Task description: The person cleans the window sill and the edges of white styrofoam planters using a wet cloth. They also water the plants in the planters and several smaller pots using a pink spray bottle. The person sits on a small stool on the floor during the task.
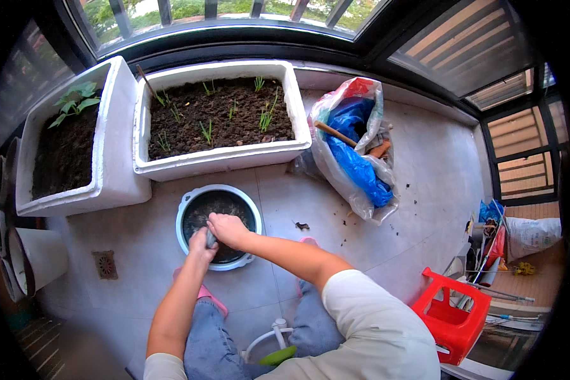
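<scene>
Both my hands are together over a round basin (252,209) with a pale blue rim, which stands on the floor before my feet. Dark, murky water fills its inside. My left hand (201,244) is closed at the basin's near left side. My right hand (228,229) is closed just above and to the right of it. Between them shows a bit of a grey-blue cloth (210,239), bunched up and gripped by both hands. The fingers cover most of the cloth.
Two white foam planters stand beyond the basin, one with green shoots (216,157), one with a leafy plant (76,102). A bag (335,158) with blue plastic and a stick leans right of them. A red stool (453,313) is at lower right, white pots (41,259) at left.
</scene>
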Motion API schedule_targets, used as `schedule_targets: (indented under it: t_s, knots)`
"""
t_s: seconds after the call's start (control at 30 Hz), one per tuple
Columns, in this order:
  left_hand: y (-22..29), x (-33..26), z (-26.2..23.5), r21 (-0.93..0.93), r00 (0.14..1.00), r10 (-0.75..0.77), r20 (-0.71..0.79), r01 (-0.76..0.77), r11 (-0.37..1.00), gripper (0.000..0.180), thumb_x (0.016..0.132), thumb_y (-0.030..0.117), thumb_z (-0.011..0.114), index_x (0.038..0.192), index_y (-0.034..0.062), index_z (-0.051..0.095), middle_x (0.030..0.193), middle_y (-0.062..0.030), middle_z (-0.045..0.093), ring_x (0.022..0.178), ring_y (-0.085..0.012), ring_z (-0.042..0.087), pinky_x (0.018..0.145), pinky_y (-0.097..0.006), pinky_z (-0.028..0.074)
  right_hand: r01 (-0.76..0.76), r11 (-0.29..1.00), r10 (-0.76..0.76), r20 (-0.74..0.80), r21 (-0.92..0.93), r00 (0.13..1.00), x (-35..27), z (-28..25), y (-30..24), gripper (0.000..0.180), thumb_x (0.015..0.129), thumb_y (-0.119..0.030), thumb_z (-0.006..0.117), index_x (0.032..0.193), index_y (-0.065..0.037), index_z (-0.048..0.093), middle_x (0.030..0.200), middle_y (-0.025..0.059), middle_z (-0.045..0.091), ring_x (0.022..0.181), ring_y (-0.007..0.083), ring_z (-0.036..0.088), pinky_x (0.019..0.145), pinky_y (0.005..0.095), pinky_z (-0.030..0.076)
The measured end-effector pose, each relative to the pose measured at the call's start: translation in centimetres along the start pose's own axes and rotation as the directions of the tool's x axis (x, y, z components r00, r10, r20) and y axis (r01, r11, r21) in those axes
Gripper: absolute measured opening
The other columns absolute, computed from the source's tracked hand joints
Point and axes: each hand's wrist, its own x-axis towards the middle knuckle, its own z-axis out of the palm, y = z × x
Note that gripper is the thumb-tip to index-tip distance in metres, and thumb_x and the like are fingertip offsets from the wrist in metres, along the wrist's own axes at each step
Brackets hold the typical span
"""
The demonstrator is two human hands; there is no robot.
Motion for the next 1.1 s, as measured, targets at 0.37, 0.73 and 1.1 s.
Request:
schedule_targets:
  t_s: [0.37, 0.73, 1.1]
  knots:
    - [-0.3, 0.5, -1.5, -0.018, 0.988, -0.124, 0.096, 0.126, 0.992, 0.037, 0.089, 0.034, 0.039, 0.115, 0.0083, 0.044, 0.115, -0.0148, 0.049, 0.102, -0.0353, 0.050, 0.084, -0.054, 0.042, -0.162, 0.969, 0.091, 0.338, 0.186, 0.937, -1.0, 0.5, -1.1, 0.031, 0.081, -0.018, 0.046, 0.100, 0.005, 0.037, 0.077, 0.0276, 0.058, 0.075, 0.0408, 0.059, 0.064, 0.0460, 0.047]
    - [-0.1, 4.3, -4.0, -0.415, 0.921, 0.026, 0.390, 0.150, 0.897, 0.033, 0.088, 0.006, 0.037, 0.121, 0.0058, 0.034, 0.122, -0.0189, 0.041, 0.111, -0.0361, 0.045, 0.095, -0.051, 0.036, 0.261, 0.951, -0.281, -0.116, -0.164, 0.953, -1.6, -1.6, -5.9, 0.016, 0.077, -0.014, 0.051, 0.076, 0.001, 0.045, 0.062, 0.0204, 0.055, 0.055, 0.0331, 0.059, 0.048, 0.0411, 0.047]
    - [0.8, -1.9, 1.2, -0.172, 0.954, -0.246, 0.170, 0.275, 0.946, 0.058, 0.090, 0.034, 0.038, 0.136, 0.0175, 0.007, 0.139, -0.0241, 0.011, 0.123, -0.0510, 0.018, 0.097, -0.064, 0.021, 0.081, 0.988, -0.034, 0.335, -0.128, 0.941, -1.4, 1.3, 3.9, 0.024, 0.078, -0.016, 0.048, 0.100, -0.007, 0.050, 0.091, 0.0201, 0.056, 0.086, 0.0367, 0.056, 0.068, 0.0461, 0.047]
